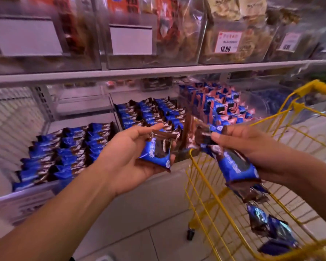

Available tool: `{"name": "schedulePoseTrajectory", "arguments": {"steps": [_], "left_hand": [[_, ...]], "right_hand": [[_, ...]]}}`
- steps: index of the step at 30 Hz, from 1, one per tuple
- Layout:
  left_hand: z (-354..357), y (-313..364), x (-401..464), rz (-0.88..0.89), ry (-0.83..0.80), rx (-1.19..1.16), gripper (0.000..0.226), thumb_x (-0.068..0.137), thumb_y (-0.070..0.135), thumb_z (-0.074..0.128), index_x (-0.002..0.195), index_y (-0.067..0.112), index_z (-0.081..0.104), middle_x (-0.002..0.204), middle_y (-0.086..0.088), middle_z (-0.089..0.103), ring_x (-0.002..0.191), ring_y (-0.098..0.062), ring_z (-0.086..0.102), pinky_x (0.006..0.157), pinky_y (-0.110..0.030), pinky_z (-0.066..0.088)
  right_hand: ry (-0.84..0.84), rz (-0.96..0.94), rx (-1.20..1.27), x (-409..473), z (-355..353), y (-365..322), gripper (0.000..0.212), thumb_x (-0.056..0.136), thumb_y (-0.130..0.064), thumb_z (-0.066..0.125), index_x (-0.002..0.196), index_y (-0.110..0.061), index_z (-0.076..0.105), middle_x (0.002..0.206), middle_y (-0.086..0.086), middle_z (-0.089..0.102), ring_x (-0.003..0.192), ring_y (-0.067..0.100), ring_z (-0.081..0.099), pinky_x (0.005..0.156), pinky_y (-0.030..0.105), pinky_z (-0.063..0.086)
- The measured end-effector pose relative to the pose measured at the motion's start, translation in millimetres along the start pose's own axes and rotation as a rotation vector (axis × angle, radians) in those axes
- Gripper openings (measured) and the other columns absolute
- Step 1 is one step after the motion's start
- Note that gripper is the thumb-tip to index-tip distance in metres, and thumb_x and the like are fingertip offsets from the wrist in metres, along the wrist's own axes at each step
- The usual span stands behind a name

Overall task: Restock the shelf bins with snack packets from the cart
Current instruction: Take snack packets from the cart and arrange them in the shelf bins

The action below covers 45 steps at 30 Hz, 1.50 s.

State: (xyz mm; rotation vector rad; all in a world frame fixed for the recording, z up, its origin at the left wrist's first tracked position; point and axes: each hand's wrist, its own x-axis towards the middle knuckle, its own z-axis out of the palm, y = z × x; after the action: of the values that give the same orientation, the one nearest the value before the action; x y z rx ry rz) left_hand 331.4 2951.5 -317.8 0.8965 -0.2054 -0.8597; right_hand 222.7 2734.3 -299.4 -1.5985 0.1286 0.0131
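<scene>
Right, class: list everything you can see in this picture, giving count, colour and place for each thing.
Packets in bins: many, blue and brown, lower shelf, in rows.
Held packets: one in the left hand, a bunch in the right, blue and brown.
Cart: one, yellow wire, right.
Packets in cart: a few, blue.
Clear bins: several, upper shelf, holding bagged snacks.
Price tag: one, white and red, reads 13.80.
Left hand: centre.
Right hand: above the cart.
</scene>
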Motion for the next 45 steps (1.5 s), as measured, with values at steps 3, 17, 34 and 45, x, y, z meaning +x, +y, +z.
{"name": "schedulePoseTrajectory", "arguments": {"steps": [3, 17, 34, 45], "left_hand": [[2, -2, -2, -0.028, -0.084, 0.047, 0.073, 0.057, 0.002, 0.053, 0.13, 0.0, 0.058, 0.123, -0.023, 0.066, 0.098, -0.032, 0.066, 0.092, -0.045, 0.052], [8, -18, 8, 0.041, -0.099, 0.277, 0.074, 0.067, 0.055, 0.082, 0.125, 0.01, 0.066, 0.123, -0.017, 0.067, 0.103, -0.032, 0.066, 0.082, -0.043, 0.058], [31, -34, 15, -0.047, 0.068, 0.226, 0.047, 0.089, 0.036, 0.061, 0.126, 0.007, 0.065, 0.111, -0.015, 0.073, 0.077, -0.028, 0.071, 0.056, -0.039, 0.058], [33, -35, 3, -0.068, -0.205, 0.145, 0.078, 0.07, 0.004, 0.075, 0.141, 0.011, 0.045, 0.12, -0.023, 0.067, 0.085, -0.035, 0.072, 0.065, -0.048, 0.059]], "right_hand": [[-0.103, 0.008, -0.145, 4, -2, -1, 0.014, 0.075, -0.03, 0.068, 0.075, -0.021, 0.079, 0.063, 0.002, 0.067, 0.045, 0.004, 0.054, 0.04, 0.013, 0.04], [0.023, 0.13, 0.099, 10, 11, -5, 0.015, 0.079, -0.03, 0.07, 0.078, -0.016, 0.075, 0.064, 0.003, 0.064, 0.048, 0.008, 0.057, 0.038, 0.018, 0.045], [0.501, -0.37, -0.047, 15, 36, 13, 0.016, 0.094, -0.017, 0.066, 0.081, -0.01, 0.072, 0.064, 0.002, 0.07, 0.055, 0.007, 0.06, 0.051, 0.022, 0.052], [0.572, -0.395, -0.099, 14, 41, 19, 0.019, 0.098, -0.019, 0.061, 0.089, -0.005, 0.069, 0.08, 0.019, 0.072, 0.067, 0.03, 0.067, 0.062, 0.045, 0.058]]}}
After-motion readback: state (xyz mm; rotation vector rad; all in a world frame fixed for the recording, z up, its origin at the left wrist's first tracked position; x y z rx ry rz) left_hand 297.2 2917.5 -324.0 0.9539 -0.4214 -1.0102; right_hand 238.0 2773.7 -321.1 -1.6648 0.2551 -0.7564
